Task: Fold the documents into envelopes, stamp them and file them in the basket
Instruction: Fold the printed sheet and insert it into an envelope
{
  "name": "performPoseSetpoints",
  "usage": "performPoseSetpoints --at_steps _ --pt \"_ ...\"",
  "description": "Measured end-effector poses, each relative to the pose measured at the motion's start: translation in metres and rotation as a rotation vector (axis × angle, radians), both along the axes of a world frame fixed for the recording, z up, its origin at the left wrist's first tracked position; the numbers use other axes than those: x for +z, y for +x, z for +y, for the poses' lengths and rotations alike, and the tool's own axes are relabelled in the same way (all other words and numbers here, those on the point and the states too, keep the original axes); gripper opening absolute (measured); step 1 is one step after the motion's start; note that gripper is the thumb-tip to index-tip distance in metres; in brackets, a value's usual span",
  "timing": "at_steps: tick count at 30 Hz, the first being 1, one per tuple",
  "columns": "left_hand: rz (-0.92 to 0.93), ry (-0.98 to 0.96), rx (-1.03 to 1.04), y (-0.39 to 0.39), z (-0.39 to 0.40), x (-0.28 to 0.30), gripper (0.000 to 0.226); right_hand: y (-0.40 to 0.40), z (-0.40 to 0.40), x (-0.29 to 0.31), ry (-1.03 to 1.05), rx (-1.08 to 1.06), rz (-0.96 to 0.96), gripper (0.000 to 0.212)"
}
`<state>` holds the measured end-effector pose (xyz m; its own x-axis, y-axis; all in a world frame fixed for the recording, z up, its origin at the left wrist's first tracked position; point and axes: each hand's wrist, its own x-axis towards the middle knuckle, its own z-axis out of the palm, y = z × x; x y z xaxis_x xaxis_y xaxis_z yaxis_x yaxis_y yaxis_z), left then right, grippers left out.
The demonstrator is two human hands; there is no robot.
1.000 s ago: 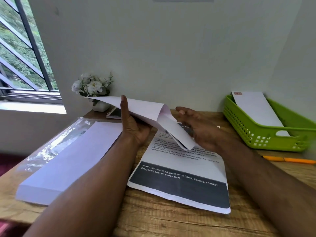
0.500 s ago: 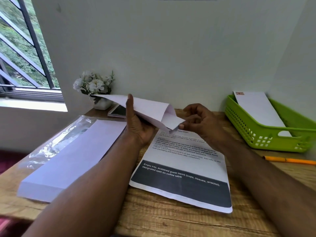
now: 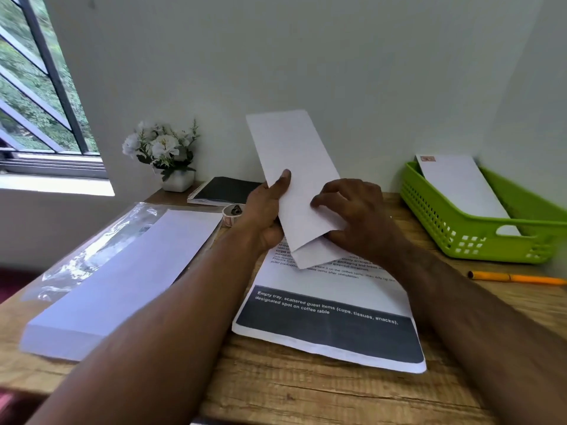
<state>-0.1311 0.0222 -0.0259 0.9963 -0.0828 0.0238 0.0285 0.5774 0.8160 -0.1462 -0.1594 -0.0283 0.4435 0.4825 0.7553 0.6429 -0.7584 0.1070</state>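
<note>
Head view: left hand (image 3: 265, 214) and right hand (image 3: 357, 216) both grip one envelope (image 3: 299, 179); one printed document (image 3: 331, 320) reads "Empty tray, scattered guest items".

Both forearms are bare from the bottom edge of the view to the wrists, with no sleeve showing on them. The left hand (image 3: 265, 214) and the right hand (image 3: 357, 214) are bare too.

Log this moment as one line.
left hand grips envelope | right hand holds flap end | basket: one stamped envelope
</note>
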Motion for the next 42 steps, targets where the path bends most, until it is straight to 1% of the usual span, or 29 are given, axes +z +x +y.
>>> performPoseSetpoints --at_steps 1,2,3,5,6,7,8,9,10,11,12,13,14,16,18,20,22,24,26,30,33,35,37,42 --pt "0.005 0.158 0.082 0.000 0.003 0.000 0.032 -0.002 0.000 0.002 -0.096 -0.016 0.037 0.046" --pt "-0.013 0.372 0.164 0.001 0.006 -0.002 0.029 -0.004 0.001 0.003 -0.189 -0.031 0.130 0.055" --pt "-0.054 0.581 0.229 0.001 0.008 -0.004 0.033 -0.006 0.001 0.004 -0.271 -0.040 0.281 0.064" --pt "-0.123 0.930 0.296 0.001 0.009 -0.010 0.058 -0.010 0.000 0.005 -0.380 -0.054 0.660 0.076" --pt "-0.162 1.084 0.343 0.000 0.009 -0.010 0.061 -0.010 0.000 0.005 -0.408 -0.059 0.816 0.080" --pt "-0.213 1.210 0.405 -0.002 0.009 -0.007 0.053 -0.010 -0.001 0.004 -0.411 -0.055 0.907 0.083" --pt "-0.261 1.282 0.454 -0.004 0.010 -0.004 0.042 -0.010 -0.002 0.003 -0.401 -0.053 0.943 0.084" --pt "-0.289 1.308 0.454 -0.006 0.012 0.001 0.032 -0.008 -0.003 0.003 -0.385 -0.051 0.947 0.082" --pt "-0.290 1.319 0.394 -0.007 0.015 0.005 0.024 -0.007 -0.004 0.003 -0.365 -0.045 0.939 0.078" --pt "-0.275 1.333 0.269 -0.010 0.018 0.009 0.019 -0.007 -0.005 0.004 -0.332 -0.034 0.935 0.071" --pt "-0.250 1.349 0.099 -0.013 0.020 0.011 0.016 -0.006 -0.006 0.005 -0.285 -0.021 0.934 0.062" --pt "-0.216 1.368 -0.065 -0.017 0.021 0.013 0.016 -0.006 -0.007 0.005 -0.228 -0.004 0.934 0.051" --pt "-0.186 1.385 -0.180 -0.020 0.021 0.014 0.018 -0.004 -0.007 0.004 -0.179 0.008 0.930 0.041" --pt "-0.163 1.406 -0.272 -0.022 0.021 0.016 0.023 -0.001 -0.008 -0.001 -0.118 0.032 0.891 0.029" --pt "-0.172 1.452 -0.301 -0.020 0.021 0.015 0.025 0.003 -0.007 -0.007 -0.070 0.057 0.875 0.022" --pt "-0.191 1.557 -0.316 -0.018 0.019 0.012 0.027 0.005 -0.008 -0.011 -0.042 0.062 0.888 0.021" --pt "-0.198 1.648 -0.297 -0.017 0.017 0.007 0.028 0.006 -0.009 -0.012 -0.037 0.043 0.882 0.027" --pt "-0.217 1.683 -0.291 -0.017 0.015 0.005 0.025 0.006 -0.009 -0.014 -0.056 0.020 0.851 0.034" --pt "-0.274 1.710 -0.301 -0.018 0.013 0.005 0.020 0.006 -0.007 -0.017 -0.103 0.007 0.819 0.038" --pt "-0.312 1.628 -0.320 -0.022 0.007 0.008 0.011 0.005 -0.002 -0.012 -0.122 -0.030 0.855 0.037" --pt "-0.274 1.596 -0.329 -0.024 0.004 0.009 0.011 0.002 0.000 -0.006 -0.106 -0.014 0.979 0.041" --pt "-0.255 1.599 -0.337 -0.024 0.004 0.009 0.011 0.001 0.001 -0.002 -0.091 0.012 1.070 0.038" --pt "-0.243 1.607 -0.342 -0.024 0.004 0.008 0.013 0.001 0.000 0.004 -0.124 0.011 1.119 0.037" --pt "-0.216 1.619 -0.337 -0.024 0.003 0.008 0.014 0.003 -0.010 0.017 -0.272 -0.151 1.201 0.033"
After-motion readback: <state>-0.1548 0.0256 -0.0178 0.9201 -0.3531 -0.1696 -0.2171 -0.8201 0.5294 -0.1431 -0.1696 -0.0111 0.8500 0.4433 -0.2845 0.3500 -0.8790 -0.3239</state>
